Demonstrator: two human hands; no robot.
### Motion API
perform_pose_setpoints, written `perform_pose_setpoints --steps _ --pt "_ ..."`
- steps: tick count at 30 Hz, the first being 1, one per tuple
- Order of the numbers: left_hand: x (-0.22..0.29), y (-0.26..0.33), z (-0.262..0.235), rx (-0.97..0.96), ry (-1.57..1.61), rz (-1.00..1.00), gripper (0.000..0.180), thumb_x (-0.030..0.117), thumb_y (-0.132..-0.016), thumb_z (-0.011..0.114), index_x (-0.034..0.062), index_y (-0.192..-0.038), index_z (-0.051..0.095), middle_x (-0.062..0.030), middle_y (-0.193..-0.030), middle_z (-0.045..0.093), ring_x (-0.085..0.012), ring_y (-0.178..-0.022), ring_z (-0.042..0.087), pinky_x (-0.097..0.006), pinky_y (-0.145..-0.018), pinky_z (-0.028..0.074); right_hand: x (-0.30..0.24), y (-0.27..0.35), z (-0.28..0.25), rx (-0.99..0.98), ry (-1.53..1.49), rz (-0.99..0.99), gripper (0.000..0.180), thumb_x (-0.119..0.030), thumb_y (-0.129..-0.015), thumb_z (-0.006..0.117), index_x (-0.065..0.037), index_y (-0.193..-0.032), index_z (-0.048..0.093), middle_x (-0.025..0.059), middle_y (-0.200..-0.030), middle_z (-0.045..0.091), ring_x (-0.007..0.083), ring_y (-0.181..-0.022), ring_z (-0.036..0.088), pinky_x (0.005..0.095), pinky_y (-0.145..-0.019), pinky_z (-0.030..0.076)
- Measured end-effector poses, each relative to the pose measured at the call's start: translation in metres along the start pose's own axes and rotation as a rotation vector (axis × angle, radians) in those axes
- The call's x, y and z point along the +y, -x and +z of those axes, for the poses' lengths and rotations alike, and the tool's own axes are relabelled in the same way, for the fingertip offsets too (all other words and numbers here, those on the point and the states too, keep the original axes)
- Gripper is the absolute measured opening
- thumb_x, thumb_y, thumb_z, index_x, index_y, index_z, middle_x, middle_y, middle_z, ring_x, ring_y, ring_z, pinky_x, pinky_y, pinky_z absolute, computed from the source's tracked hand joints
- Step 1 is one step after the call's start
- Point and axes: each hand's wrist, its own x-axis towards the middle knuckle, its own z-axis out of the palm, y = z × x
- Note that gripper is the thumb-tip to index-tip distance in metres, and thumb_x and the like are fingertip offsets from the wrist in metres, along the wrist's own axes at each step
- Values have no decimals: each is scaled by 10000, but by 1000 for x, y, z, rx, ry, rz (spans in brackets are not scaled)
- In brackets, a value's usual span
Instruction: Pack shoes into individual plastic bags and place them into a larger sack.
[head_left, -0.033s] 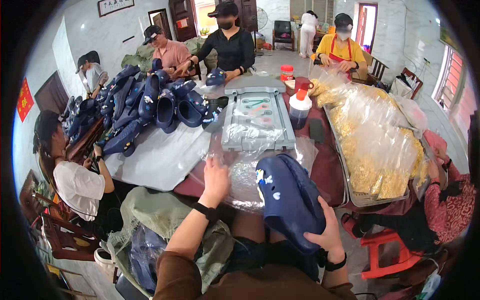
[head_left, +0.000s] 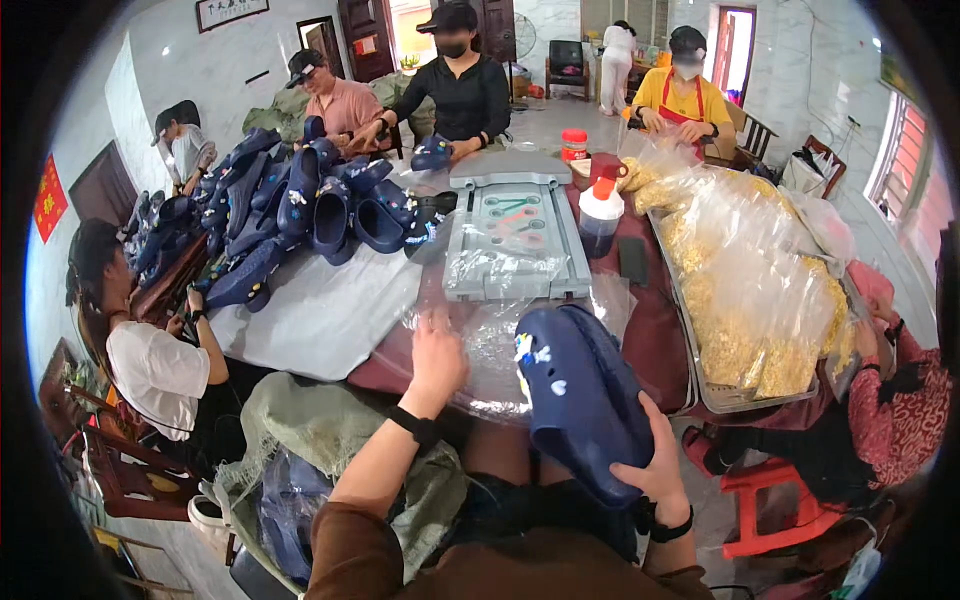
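Note:
My right hand [head_left: 655,465] grips the heel end of a dark blue clog shoe [head_left: 575,385] with small white charms, held tilted over the table's near edge. My left hand [head_left: 437,355] rests flat on a stack of clear plastic bags [head_left: 490,345] lying on the dark red table [head_left: 660,335] just left of the shoe. A black band sits on each wrist.
A grey tray [head_left: 515,235] with tools lies beyond the bags. A heap of blue clogs [head_left: 310,210] covers the left side on a white sheet [head_left: 320,310]. A metal tray [head_left: 700,375] of yellow bagged pieces fills the right. Several people sit around the table; a sack [head_left: 310,430] hangs below left.

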Motion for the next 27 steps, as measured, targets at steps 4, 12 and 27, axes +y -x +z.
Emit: perform_pose_setpoints --steps 4,12,27 --pt "38 7 -13 -342 69 48 199 178 -804 674 -6 -755 728 -241 -1062 679 -402 -1083 634 -467 -864 553 8 5 5 78 -416 101 1100 -214 -574 823 25 -1545 363 205 -1502 454 306 -1406 431 396 -1178 309" --pt "90 26 39 -398 803 183 813 387 -821 765 -1 -1437 403 -335 -1368 492 -532 -1307 436 -529 -1088 407 -25 5 -10 166 -80 -12 1097 -188 -565 809 -23 -1552 358 212 -1403 499 342 -1288 509 416 -1109 380" --pt "51 83 13 -314 402 253 953 464 -705 847 64 -1480 465 -399 -1539 276 -565 -1435 273 -580 -1161 316 -5 -14 17 253 324 15 1069 -248 -582 841 -87 -1537 387 175 -1088 512 381 -998 574 464 -868 494"
